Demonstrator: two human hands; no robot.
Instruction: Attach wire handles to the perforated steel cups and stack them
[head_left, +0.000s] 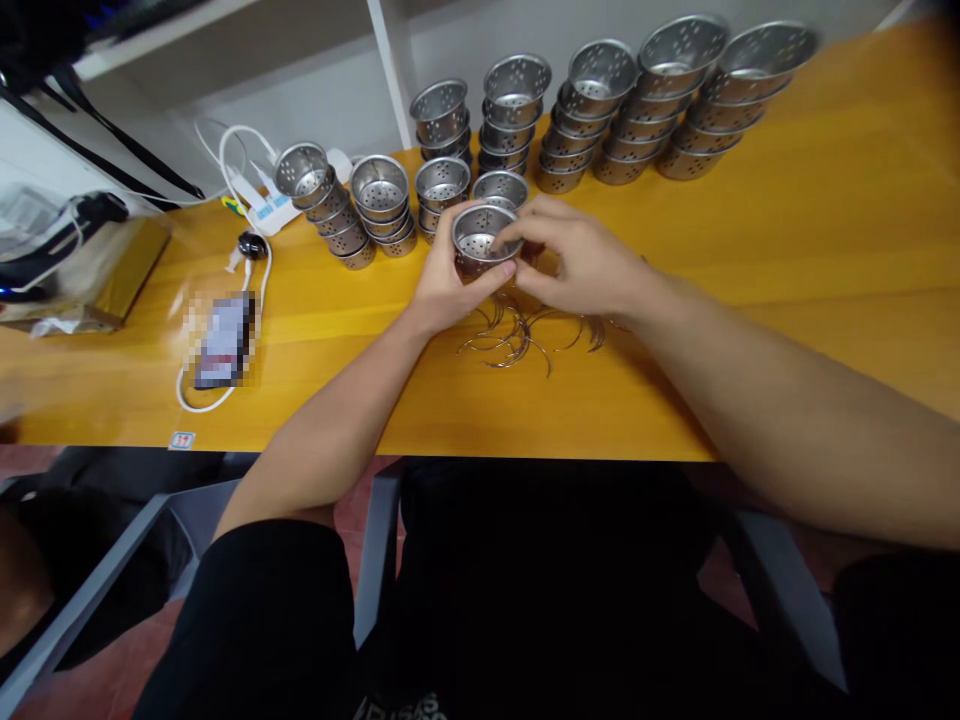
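Observation:
A small perforated metal cup [480,262] is tilted toward me above the table, with my left hand [441,280] wrapped round its left side and its thumb along the front. My right hand [574,255] is at the cup's right rim. Its index finger reaches over the rim and its thumb is close to the front wall; whatever lies between those fingertips is too small to make out. Beneath both hands lie several thin curved metal wires [510,345]. Just behind the held cup stands another perforated cup [501,188], partly hidden by my right hand.
Stacks of perforated metal cups [604,80] line the back of the wooden table [360,400]. Left of them are a white power strip [274,212], a phone [225,340] with a looped white cable, and a cardboard box [127,270]. A chair armrest [379,550] is below the table edge.

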